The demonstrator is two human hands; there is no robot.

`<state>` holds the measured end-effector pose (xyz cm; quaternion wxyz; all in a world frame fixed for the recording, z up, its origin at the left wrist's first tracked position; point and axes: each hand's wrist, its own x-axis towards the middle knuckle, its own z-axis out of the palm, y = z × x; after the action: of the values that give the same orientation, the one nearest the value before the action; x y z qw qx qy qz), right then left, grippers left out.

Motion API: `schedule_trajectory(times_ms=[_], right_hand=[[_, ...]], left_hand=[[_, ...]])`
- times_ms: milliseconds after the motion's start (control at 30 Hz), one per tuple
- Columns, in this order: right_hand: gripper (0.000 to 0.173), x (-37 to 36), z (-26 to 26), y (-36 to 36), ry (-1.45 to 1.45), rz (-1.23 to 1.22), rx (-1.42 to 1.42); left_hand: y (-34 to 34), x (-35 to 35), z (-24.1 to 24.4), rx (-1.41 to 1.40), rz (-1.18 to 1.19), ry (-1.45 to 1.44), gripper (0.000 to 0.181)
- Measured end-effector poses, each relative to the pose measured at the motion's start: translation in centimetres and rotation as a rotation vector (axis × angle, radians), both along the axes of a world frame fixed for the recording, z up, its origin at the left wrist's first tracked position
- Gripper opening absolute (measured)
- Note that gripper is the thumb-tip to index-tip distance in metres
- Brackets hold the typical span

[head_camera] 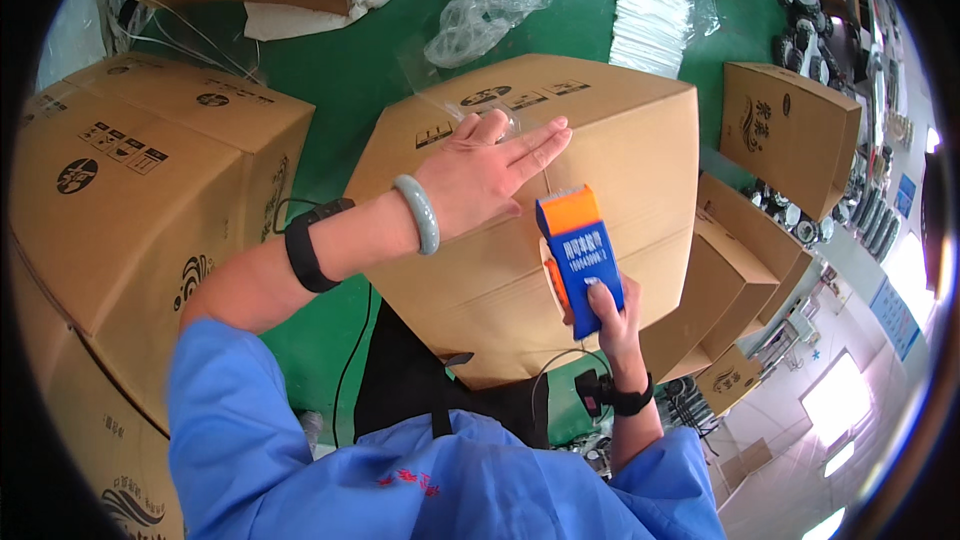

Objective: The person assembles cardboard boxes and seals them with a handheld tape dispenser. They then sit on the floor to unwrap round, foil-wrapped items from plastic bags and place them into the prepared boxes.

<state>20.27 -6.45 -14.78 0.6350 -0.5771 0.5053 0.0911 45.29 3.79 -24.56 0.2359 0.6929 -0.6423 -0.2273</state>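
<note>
A large cardboard carton (480, 255) stands directly in front of me, with dark printed symbols on its upper face. My left hand (484, 161) lies over the carton near an edge, two fingers stretched out together and the others bent. Transparent packing tape (504, 122) shows beside the bent fingers and trails past the carton's far edge. In my right hand (621, 315) is a blue and orange handheld tape dispenser (581, 262) bearing white writing. The thumb presses on its blue side, and its toothed orange end points away from me, over the carton's near face.
Another large carton (150, 157) stands at the left. More cartons (787, 131) are stacked at the right, some of them open-topped (720, 292). Crumpled transparent plastic film (487, 11) and a pile of white strips (651, 7) lie on the green floor (382, 52). A black cable (358, 345) hangs near my leg.
</note>
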Motion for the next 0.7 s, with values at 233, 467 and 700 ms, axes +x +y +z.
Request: schedule_trajectory(times_ms=[233, 467, 700], right_hand=[[0.042, 0.2, 0.8, -0.6, 0.009, 0.058, 0.021], [0.052, -9.4, 2.8, 1.2, -0.048, 0.049, 0.013], [0.05, -34.3, 6.8, 5.4, 0.162, 0.146, -0.023]], left_hand=[[-0.2, -4.1, 1.6, 0.114, -0.047, -0.477, 0.114], [0.2, -5.8, 2.2, 0.221, -0.073, -0.614, 0.109], [-0.2, -6.5, 1.9, 0.26, -0.085, -0.792, 0.114]])
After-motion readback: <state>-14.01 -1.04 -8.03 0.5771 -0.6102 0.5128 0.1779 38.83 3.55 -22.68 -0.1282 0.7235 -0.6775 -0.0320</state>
